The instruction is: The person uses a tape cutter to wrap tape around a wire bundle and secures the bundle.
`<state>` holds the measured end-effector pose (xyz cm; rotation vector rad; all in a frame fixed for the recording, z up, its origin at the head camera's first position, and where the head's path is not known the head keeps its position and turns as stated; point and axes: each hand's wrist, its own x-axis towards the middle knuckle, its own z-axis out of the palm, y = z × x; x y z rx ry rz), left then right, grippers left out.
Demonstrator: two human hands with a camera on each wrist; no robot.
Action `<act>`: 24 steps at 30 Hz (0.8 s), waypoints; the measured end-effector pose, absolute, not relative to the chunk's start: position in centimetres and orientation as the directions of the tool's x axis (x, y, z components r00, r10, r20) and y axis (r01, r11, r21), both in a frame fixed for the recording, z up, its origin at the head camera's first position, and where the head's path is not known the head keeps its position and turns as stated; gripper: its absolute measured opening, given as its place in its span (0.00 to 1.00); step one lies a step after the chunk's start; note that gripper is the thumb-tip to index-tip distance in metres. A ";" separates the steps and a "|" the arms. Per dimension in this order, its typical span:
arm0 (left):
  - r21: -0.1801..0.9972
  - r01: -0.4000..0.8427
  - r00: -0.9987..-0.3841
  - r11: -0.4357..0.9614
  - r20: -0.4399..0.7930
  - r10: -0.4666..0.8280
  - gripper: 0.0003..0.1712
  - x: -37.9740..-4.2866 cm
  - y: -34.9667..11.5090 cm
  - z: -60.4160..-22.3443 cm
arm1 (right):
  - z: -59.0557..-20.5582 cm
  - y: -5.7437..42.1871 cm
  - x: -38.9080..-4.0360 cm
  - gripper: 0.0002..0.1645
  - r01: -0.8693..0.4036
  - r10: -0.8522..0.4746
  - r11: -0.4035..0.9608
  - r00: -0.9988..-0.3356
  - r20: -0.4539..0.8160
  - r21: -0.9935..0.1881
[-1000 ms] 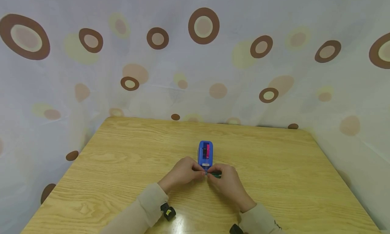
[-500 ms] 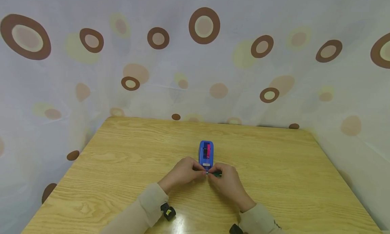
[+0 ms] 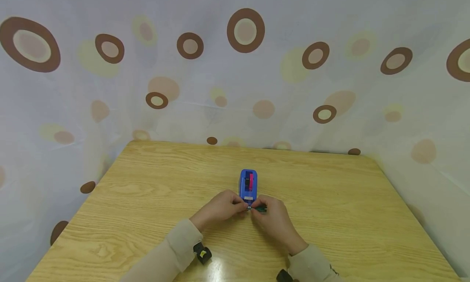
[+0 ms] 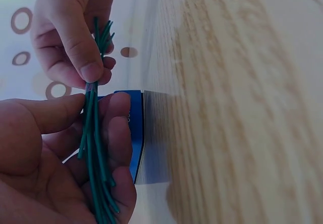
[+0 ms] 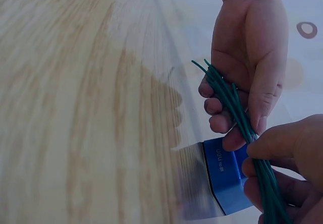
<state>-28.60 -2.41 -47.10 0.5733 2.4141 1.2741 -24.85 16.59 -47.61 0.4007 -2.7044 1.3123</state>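
Just in front of a blue tape dispenser (image 3: 242, 191), my two hands meet fingertip to fingertip. Between them runs a bundle of thin green wire-like strands (image 4: 94, 148), with loose ends splaying out on both sides. My left hand (image 3: 221, 208) pinches it near the middle with thumb and fingers, the strands lying across its palm in the left wrist view. My right hand (image 3: 274, 220) grips it close beside, thumb against the fingers. A clear band, apparently tape (image 4: 91, 87), shows around the strands at the fingertips. The fingers partly hide it.
A pink-edged tape roll (image 3: 251, 182) sits in the dispenser. All of this is on a wood-grain table (image 3: 147, 184), with a pale curtain (image 3: 275, 82) patterned in brown circles behind and at the sides. Dark camera mounts (image 3: 202, 253) are strapped at the wrists.
My fingertips shift very slightly around the middle of the bundle. The arms and the dispenser stay where they were.
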 end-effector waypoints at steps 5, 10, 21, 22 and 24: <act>0.848 0.160 -0.854 0.505 -0.138 0.502 0.16 -28.6 -2.3 -46.9 | -47.6 16.5 -24.8 0.10 -0.293 -0.188 0.610 -0.956 0.225 -0.736; 0.849 0.146 -0.855 0.508 -0.151 0.497 0.16 -28.6 -2.2 -46.9 | -47.5 16.4 -24.7 0.10 -0.308 -0.190 0.618 -0.951 0.242 -0.724; 0.831 0.158 -0.878 0.533 -0.129 0.460 0.11 -28.6 -2.1 -47.0 | -47.8 16.3 -24.8 0.12 -0.323 -0.185 0.616 -0.946 0.266 -0.719; 0.829 0.161 -0.880 0.536 -0.124 0.458 0.10 -28.6 -2.1 -47.0 | -47.8 16.4 -24.9 0.12 -0.323 -0.185 0.616 -0.946 0.267 -0.719; 0.823 0.168 -0.883 0.543 -0.119 0.453 0.10 -28.6 -2.1 -46.9 | -47.8 16.4 -24.9 0.12 -0.319 -0.183 0.617 -0.947 0.263 -0.720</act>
